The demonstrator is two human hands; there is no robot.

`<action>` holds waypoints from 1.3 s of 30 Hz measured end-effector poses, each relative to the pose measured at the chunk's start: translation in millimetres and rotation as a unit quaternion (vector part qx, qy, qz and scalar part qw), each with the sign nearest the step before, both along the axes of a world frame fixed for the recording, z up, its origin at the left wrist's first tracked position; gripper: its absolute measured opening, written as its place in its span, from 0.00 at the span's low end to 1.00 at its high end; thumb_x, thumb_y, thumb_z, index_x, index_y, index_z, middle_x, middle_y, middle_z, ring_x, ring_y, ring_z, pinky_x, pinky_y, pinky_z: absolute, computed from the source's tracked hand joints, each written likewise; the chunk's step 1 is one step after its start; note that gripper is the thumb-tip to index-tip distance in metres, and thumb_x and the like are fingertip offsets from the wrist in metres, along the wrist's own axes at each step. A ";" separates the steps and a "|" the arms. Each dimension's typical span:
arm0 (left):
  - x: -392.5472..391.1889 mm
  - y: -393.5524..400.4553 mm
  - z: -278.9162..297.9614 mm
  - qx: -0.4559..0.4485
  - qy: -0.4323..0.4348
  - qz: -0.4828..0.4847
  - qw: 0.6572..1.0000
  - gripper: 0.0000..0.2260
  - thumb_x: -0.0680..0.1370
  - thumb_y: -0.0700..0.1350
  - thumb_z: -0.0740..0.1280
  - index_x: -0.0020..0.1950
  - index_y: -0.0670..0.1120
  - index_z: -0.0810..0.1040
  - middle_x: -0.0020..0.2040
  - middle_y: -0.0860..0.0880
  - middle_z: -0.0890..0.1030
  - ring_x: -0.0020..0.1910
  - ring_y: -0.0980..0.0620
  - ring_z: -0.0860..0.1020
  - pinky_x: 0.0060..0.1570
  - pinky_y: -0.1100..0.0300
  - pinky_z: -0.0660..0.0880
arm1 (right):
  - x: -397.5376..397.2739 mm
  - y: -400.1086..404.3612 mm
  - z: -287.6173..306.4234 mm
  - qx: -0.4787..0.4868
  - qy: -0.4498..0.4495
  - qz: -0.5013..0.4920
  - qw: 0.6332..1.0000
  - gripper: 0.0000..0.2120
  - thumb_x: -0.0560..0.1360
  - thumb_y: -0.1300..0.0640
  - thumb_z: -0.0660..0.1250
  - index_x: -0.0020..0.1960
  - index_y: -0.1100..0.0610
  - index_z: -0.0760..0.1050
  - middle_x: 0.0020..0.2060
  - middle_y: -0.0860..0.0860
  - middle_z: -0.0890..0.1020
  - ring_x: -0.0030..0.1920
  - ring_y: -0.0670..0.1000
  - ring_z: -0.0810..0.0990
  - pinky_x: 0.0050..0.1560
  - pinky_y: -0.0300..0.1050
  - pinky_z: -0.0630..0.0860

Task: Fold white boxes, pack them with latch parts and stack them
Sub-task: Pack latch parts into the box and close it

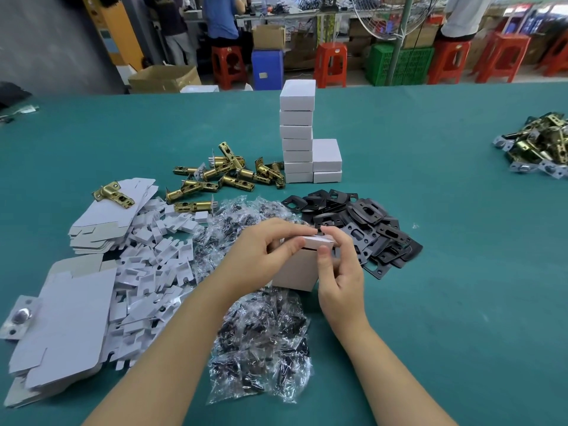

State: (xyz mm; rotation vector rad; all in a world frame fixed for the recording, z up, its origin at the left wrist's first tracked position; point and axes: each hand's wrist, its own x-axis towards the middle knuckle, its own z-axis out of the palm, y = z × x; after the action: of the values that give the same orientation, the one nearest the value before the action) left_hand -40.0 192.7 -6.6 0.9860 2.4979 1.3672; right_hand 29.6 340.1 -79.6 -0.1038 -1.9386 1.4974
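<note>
A small white box (297,272) stands on end at the middle of the green table (445,272). My left hand (264,256) grips its left side, fingers curled over the top. My right hand (338,265) pinches the top flap at the right, thumb on the front face. Behind stands a tall stack of closed white boxes (297,142) with a shorter stack (327,162) beside it. Brass latches (221,176) lie left of the stacks, black plates (359,222) to the right of my hands.
Bagged screw packets (261,348) spread under and in front of my hands. Flat box blanks (67,327) and white card inserts (153,265) pile at the left. More latches (538,146) heap at far right. People and red stools (330,64) stand beyond the table.
</note>
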 end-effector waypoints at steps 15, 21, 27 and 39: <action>-3.7 -11.8 8.8 -0.108 0.048 -0.050 0.992 0.17 0.82 0.55 0.66 0.70 0.67 0.75 0.57 0.66 0.78 0.43 0.60 0.76 0.43 0.68 0.72 | -2.5 9.3 -6.8 -0.022 0.009 -0.014 1.000 0.12 0.82 0.49 0.63 0.61 0.42 0.81 0.54 0.43 0.84 0.46 0.56 0.84 0.44 0.65 0.81; 1.6 -19.1 -1.3 -0.032 -0.055 -0.021 0.998 0.17 0.83 0.50 0.65 0.67 0.72 0.74 0.39 0.52 0.79 0.34 0.55 0.74 0.35 0.65 0.73 | -2.5 4.7 -3.4 -0.025 -0.009 -0.013 1.000 0.11 0.82 0.47 0.60 0.61 0.38 0.78 0.53 0.41 0.82 0.48 0.52 0.82 0.47 0.60 0.81; 7.0 -13.8 -3.1 0.019 -0.072 -0.025 0.997 0.16 0.84 0.47 0.63 0.66 0.66 0.78 0.55 0.63 0.81 0.42 0.62 0.79 0.39 0.68 0.76 | -1.7 3.0 1.0 0.006 0.006 -0.019 1.000 0.12 0.83 0.53 0.59 0.63 0.45 0.76 0.57 0.36 0.79 0.59 0.41 0.78 0.56 0.30 0.72; 10.0 -19.1 -17.1 -0.099 0.216 -0.010 0.971 0.21 0.80 0.59 0.63 0.72 0.55 0.77 0.59 0.51 0.78 0.40 0.68 0.71 0.42 0.67 0.71 | -2.2 4.6 -0.9 -0.028 -0.017 -0.015 0.999 0.14 0.83 0.45 0.58 0.63 0.38 0.79 0.54 0.36 0.81 0.47 0.53 0.82 0.44 0.67 0.80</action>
State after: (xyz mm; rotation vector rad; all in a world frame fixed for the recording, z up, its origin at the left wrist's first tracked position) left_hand -30.1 173.6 -23.7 1.3800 2.8432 0.9487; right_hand 27.4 344.7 -80.6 -0.1844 -1.9135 1.5402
